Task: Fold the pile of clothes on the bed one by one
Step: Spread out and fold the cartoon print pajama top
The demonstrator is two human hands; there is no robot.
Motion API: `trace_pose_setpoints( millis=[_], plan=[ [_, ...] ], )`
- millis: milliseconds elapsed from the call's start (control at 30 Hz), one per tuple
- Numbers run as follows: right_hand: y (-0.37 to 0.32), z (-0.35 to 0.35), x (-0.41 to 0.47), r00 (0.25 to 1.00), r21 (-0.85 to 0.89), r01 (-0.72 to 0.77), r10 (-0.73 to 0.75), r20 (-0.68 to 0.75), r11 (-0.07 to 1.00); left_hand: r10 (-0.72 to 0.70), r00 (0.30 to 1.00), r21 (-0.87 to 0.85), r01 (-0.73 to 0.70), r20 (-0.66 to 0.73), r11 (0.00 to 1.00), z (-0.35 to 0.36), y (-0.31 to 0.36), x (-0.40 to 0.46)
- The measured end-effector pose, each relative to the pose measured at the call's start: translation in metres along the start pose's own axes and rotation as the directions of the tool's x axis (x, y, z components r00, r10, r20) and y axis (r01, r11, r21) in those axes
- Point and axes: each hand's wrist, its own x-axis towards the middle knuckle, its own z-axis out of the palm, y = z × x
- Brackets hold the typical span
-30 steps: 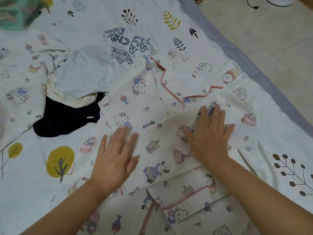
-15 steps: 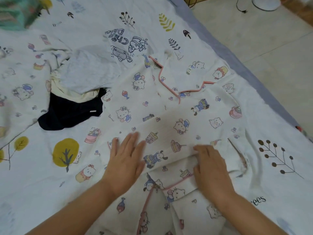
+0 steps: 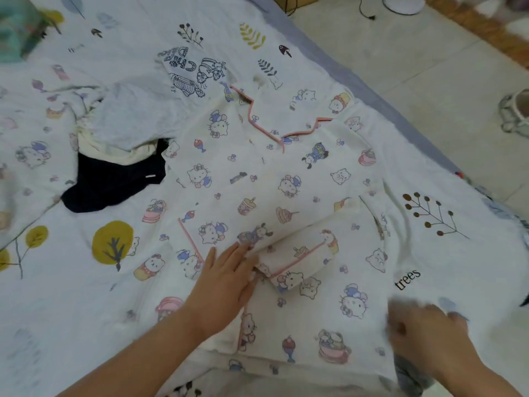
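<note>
A white cartoon-print pajama top (image 3: 266, 179) with pink piping lies spread face up on the bed, its collar pointing away from me. One pink-edged sleeve (image 3: 300, 262) is folded in across the lower front. My left hand (image 3: 226, 279) lies flat on the shirt with straight fingers touching the folded sleeve's edge. My right hand (image 3: 426, 336), blurred, is at the shirt's lower right hem; whether it holds the cloth is unclear. Further garments lie at the left: a grey one (image 3: 128, 118), a cream one (image 3: 114, 150) and a dark navy one (image 3: 111, 181).
The bed sheet (image 3: 446, 253) is white with printed trees and leaves. A white top with a dark line drawing (image 3: 191, 73) lies behind the pajama. The bed's grey edge (image 3: 357, 84) runs diagonally at the right, with tiled floor (image 3: 429, 67) beyond.
My right hand slid from the shirt's middle down to its lower right hem. My left hand moved right to the folded sleeve. The view shifted nearer the bed's edge.
</note>
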Motion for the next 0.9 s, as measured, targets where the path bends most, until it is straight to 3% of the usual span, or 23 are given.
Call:
trace_pose_setpoints(
  millis=[100,200,300,367,433,500,567,633,700,767,900],
  plan=[
    [-0.016,0.003,-0.005,0.984,0.041,-0.096,0.101,-0.147,0.994,-0.067,0.993,-0.043,0.063,-0.097,0.997,-0.005,-0.02,-0.011],
    [-0.059,0.006,0.001,0.832,0.256,0.078,0.079,-0.549,0.963,-0.212,0.966,-0.035,0.209,-0.145,0.977,-0.009,-0.039,-0.013],
    [-0.112,0.01,0.021,0.818,0.258,0.232,-0.045,-0.573,0.938,-0.386,0.92,-0.015,0.386,-0.068,0.922,-0.008,-0.053,-0.015],
    [-0.128,0.02,0.033,0.876,0.193,0.258,-0.145,-0.461,0.947,-0.483,0.875,0.045,0.482,0.038,0.875,0.001,-0.065,-0.024],
    [-0.122,0.034,0.041,0.951,0.093,0.211,-0.182,-0.251,0.973,-0.521,0.825,0.118,0.507,0.22,0.854,0.012,-0.075,-0.038],
    [-0.104,0.051,0.044,0.965,0.069,0.239,-0.229,-0.126,0.969,-0.479,0.809,0.161,0.452,0.339,0.877,0.014,-0.079,-0.047],
    [-0.09,0.053,0.04,0.958,0.089,0.278,-0.269,-0.098,0.956,-0.43,0.833,0.101,0.423,0.349,0.901,0.011,-0.083,-0.053],
    [-0.084,0.05,0.031,0.948,0.13,0.282,-0.254,-0.193,0.951,-0.36,0.896,-0.02,0.378,0.261,0.926,-0.001,-0.088,-0.057],
    [-0.078,0.046,0.019,0.926,0.204,0.26,-0.183,-0.332,0.944,-0.229,0.972,-0.016,0.23,0.06,0.973,-0.011,-0.091,-0.067],
    [-0.074,0.051,0.007,0.903,0.22,0.27,-0.167,-0.397,0.938,-0.062,0.994,0.008,0.063,-0.086,0.998,-0.009,-0.092,-0.081],
    [-0.085,0.074,-0.018,0.881,0.112,0.359,-0.297,-0.37,0.927,0.219,0.975,0.035,-0.218,-0.024,0.975,0.01,-0.074,-0.097]
  ],
)
